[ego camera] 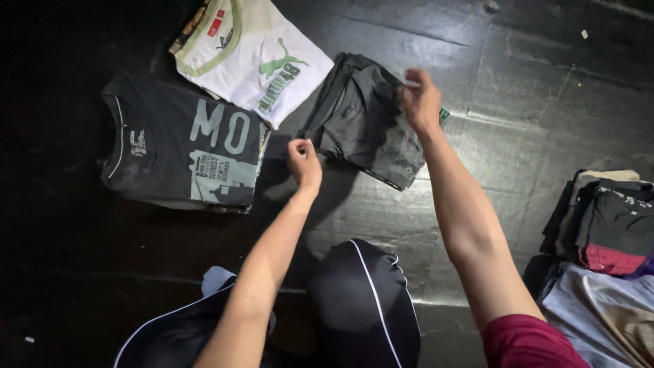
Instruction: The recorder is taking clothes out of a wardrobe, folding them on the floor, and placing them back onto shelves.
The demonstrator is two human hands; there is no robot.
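Two hands' fingers pinching dark folded garment, left hand, right hand, black floor, dim room

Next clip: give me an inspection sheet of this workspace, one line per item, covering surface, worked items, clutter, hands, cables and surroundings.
Surface: dark floor, scuffed, with a few pale specks.
Job's things: dark folded garment lying flat between both hands.
Clutter: folded dark printed shirt at left; folded white shirt with green print above it, overlapping its edge; pile of unfolded clothes at right edge.
Grippers: left hand closed at the garment's near left edge; right hand pinching its far right edge. Whether the left grip has cloth is hard to tell.
Cables: nothing seen.
Surroundings: person's knees in dark trousers with white piping; red sleeve.
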